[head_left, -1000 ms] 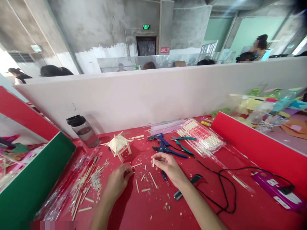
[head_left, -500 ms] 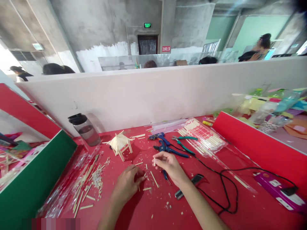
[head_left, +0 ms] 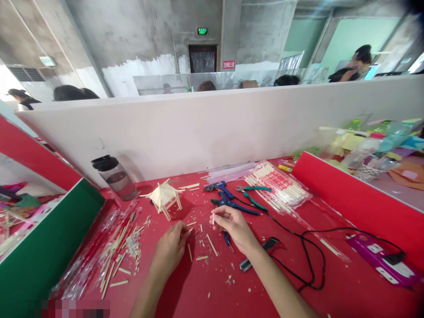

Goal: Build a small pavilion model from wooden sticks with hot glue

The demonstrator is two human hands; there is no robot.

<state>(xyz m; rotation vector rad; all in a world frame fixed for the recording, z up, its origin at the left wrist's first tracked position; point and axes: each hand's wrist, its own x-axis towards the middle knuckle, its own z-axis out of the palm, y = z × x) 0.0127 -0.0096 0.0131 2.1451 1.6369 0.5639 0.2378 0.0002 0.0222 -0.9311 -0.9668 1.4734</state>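
Note:
My right hand (head_left: 233, 225) pinches a short piece of wooden stick (head_left: 213, 219) upright between thumb and fingers. My left hand (head_left: 172, 245) is closed in a pinch, and a small pale stick piece (head_left: 190, 229) shows at its fingertips, partly hidden. Just behind my left hand stands a little pavilion model (head_left: 164, 196) made of sticks, with a pointed roof and legs. Between my hands lie cut sticks, among them a longer one (head_left: 212, 245) and a short one (head_left: 202, 258), with crumbs around them.
Blue pliers (head_left: 228, 204), green-handled cutters (head_left: 255, 192), a glue gun (head_left: 218, 187) and a utility knife (head_left: 258, 255) lie around my right arm. A water bottle (head_left: 119, 179) stands at back left. Loose sticks (head_left: 114, 254), packed sticks (head_left: 281, 183), a black cable (head_left: 306, 251) and a purple power strip (head_left: 380, 260) flank the work area.
My left hand has drawn back a little to the left and up, uncovering a stick on the table. The right hand keeps its pinch almost in place.

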